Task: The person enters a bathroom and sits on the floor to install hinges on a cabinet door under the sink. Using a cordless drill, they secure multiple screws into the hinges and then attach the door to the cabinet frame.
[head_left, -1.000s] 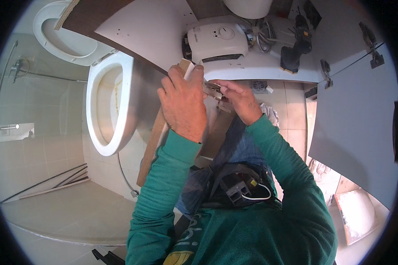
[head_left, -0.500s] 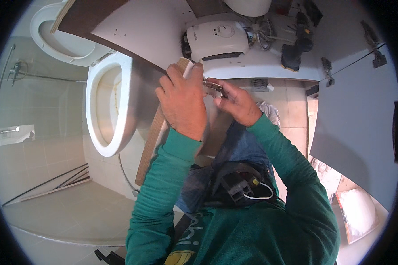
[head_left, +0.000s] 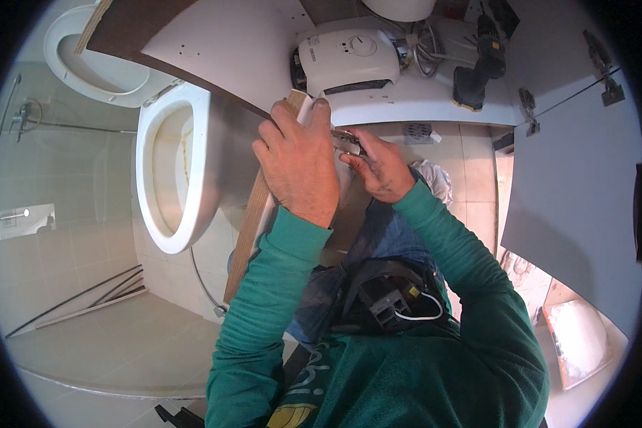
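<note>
A long board [head_left: 247, 242] with a wood-coloured edge and a white face stands on edge before me, slanting toward my lap. My left hand [head_left: 298, 162] is closed over its upper end, fingers wrapped across the edge. Close beside that hand, my right hand [head_left: 385, 165] pinches a metal cabinet hinge [head_left: 347, 141] between thumb and fingers. The hinge lies against or very near the board's white face; my fingers hide part of it, so contact cannot be told.
Ahead is an open cabinet [head_left: 421, 110] holding a white heater unit [head_left: 349, 58], hoses and a cordless drill [head_left: 481, 68]. Its grey door [head_left: 578, 171] with hinges hangs at right. A toilet [head_left: 205, 164] stands at left. A black tool pouch [head_left: 385, 296] rests at my waist.
My right hand and the hinge have turned slightly, with the thumb bent lower. The left hand keeps its hold on the board. The whole view has shifted a little.
</note>
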Action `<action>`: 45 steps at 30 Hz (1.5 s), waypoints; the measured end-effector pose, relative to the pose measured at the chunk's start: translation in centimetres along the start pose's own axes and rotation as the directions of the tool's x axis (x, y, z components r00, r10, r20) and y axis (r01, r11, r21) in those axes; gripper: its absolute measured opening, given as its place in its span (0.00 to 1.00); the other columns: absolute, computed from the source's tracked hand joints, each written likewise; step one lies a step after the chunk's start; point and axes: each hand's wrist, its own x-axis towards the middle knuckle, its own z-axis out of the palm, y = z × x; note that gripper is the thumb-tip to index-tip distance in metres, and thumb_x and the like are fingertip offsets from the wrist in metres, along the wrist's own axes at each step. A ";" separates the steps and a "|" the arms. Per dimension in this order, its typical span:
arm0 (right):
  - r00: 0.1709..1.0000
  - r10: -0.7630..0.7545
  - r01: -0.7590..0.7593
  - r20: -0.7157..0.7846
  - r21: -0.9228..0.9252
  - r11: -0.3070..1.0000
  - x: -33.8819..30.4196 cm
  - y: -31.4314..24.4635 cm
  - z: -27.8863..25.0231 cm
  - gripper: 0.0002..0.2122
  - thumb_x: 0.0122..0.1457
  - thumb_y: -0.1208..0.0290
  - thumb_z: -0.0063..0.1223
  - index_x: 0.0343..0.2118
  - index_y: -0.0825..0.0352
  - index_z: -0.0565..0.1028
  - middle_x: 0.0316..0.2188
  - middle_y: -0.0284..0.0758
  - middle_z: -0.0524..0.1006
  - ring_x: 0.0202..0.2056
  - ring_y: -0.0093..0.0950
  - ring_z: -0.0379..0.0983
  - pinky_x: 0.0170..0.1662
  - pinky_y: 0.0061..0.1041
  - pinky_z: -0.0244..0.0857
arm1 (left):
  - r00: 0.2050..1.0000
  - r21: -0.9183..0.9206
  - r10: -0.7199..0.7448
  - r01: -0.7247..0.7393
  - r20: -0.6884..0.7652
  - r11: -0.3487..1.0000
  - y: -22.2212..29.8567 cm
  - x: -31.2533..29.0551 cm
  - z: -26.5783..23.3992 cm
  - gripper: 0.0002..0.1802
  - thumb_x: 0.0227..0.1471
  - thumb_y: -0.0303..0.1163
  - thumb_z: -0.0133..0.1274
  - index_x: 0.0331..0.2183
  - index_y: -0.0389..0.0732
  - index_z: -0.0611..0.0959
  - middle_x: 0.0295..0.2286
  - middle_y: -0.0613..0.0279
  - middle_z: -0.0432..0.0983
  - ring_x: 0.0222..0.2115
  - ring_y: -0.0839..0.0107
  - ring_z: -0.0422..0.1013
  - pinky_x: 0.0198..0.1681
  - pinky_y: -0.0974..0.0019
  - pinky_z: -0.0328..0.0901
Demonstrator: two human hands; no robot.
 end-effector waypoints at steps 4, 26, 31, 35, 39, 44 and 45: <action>0.997 -0.075 0.077 0.023 -0.139 0.987 0.4 -0.3 -0.1 0.21 0.65 0.70 0.60 0.58 0.69 0.69 0.45 0.54 0.80 0.47 0.57 0.78 0.46 0.48 0.73 | 1.000 0.032 -0.015 0.014 0.020 0.999 0.0 0.2 0.1 0.35 0.42 0.39 0.75 0.54 0.60 0.83 0.45 0.56 0.70 0.42 0.56 0.69 0.42 0.56 0.63; 0.989 0.078 -0.072 -0.129 0.050 0.996 1.1 -0.8 1.3 0.25 0.59 0.69 0.70 0.57 0.70 0.75 0.47 0.46 0.80 0.47 0.39 0.81 0.52 0.35 0.75 | 0.591 -0.156 0.666 -0.683 0.455 0.713 -4.1 8.1 -0.5 0.23 0.47 0.40 0.73 0.46 0.51 0.86 0.41 0.69 0.84 0.50 0.65 0.77 0.49 0.45 0.67; 0.982 0.123 -0.108 -0.142 0.106 0.988 0.8 -1.0 1.7 0.27 0.58 0.65 0.73 0.56 0.71 0.74 0.49 0.48 0.82 0.49 0.39 0.83 0.51 0.35 0.78 | 0.649 -0.134 0.713 -0.707 0.267 0.694 -5.2 7.4 0.2 0.15 0.47 0.40 0.72 0.39 0.53 0.87 0.35 0.71 0.84 0.44 0.68 0.77 0.45 0.52 0.65; 0.980 0.079 -0.072 -0.180 0.046 0.996 0.6 -0.6 1.6 0.24 0.57 0.66 0.73 0.51 0.72 0.75 0.45 0.48 0.83 0.45 0.39 0.84 0.49 0.35 0.77 | 0.663 -0.186 0.732 -0.708 0.158 0.681 -5.2 7.1 0.3 0.12 0.46 0.39 0.71 0.35 0.53 0.88 0.32 0.73 0.85 0.43 0.68 0.77 0.43 0.53 0.64; 0.965 0.058 -0.050 -0.257 0.035 0.998 0.0 -0.6 1.8 0.18 0.57 0.68 0.74 0.43 0.71 0.75 0.40 0.47 0.83 0.42 0.39 0.84 0.45 0.35 0.76 | 0.681 -0.163 0.678 -0.662 0.278 0.731 -4.3 7.0 0.1 0.15 0.47 0.38 0.71 0.39 0.53 0.89 0.31 0.71 0.85 0.43 0.68 0.76 0.48 0.52 0.65; 0.966 0.047 -0.050 -0.253 -0.005 0.999 0.1 -0.6 1.8 0.18 0.57 0.66 0.72 0.41 0.71 0.75 0.36 0.47 0.82 0.39 0.42 0.83 0.43 0.37 0.75 | 0.686 -0.163 0.671 -0.655 0.280 0.738 -4.0 7.1 -0.2 0.12 0.46 0.37 0.71 0.36 0.52 0.89 0.28 0.70 0.84 0.40 0.67 0.78 0.47 0.52 0.65; 0.967 0.039 -0.047 -0.253 -0.027 0.999 0.2 -0.7 1.7 0.18 0.57 0.68 0.73 0.39 0.71 0.74 0.35 0.46 0.82 0.38 0.39 0.83 0.43 0.35 0.75 | 0.690 -0.182 0.675 -0.652 0.263 0.736 -4.1 7.1 -0.2 0.12 0.46 0.37 0.71 0.36 0.52 0.89 0.28 0.70 0.84 0.40 0.66 0.78 0.46 0.52 0.65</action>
